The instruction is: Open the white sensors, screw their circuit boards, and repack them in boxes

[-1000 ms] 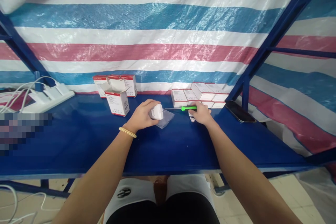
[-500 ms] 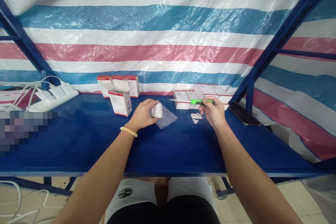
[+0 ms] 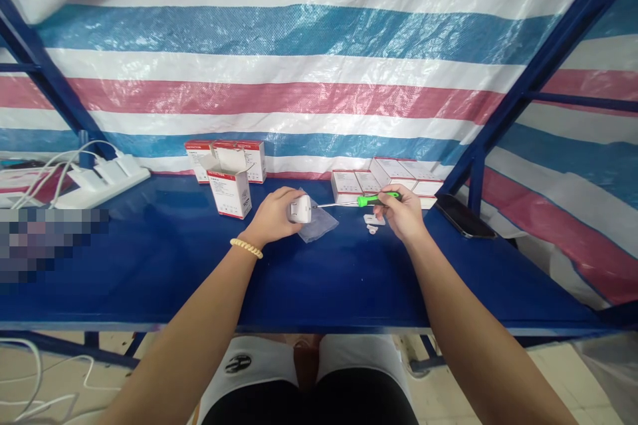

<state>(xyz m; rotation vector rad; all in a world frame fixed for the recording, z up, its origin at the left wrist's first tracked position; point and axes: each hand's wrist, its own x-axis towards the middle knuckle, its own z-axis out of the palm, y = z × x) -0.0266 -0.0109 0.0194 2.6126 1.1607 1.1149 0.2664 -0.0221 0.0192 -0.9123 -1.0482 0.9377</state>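
My left hand [image 3: 274, 218] is closed round a small white plastic detector [image 3: 300, 209], its end facing right. In my right hand [image 3: 405, 212] is a screwdriver [image 3: 371, 200] with a green and black handle. Its thin shaft points left, and the tip is at the detector's right end; whether it sits in a screw is too small to tell. A clear plastic bag [image 3: 321, 222] lies under and beside the detector. Below my right fingers, a white bracket [image 3: 373, 220] and a smaller white piece [image 3: 371, 230] rest on the blue table [image 3: 319, 285].
An open white-and-red box [image 3: 229, 194] stands left of my left hand, with more boxes [image 3: 256, 163] behind it. Several white boxes [image 3: 346, 186] lie behind my right hand. A black phone [image 3: 466, 216] is at right, a power strip [image 3: 104, 189] with cables at left.
The screwdriver has moved left and its tip has tilted down, closing the gap to the detector's end. My left hand keeps its hold on the detector.
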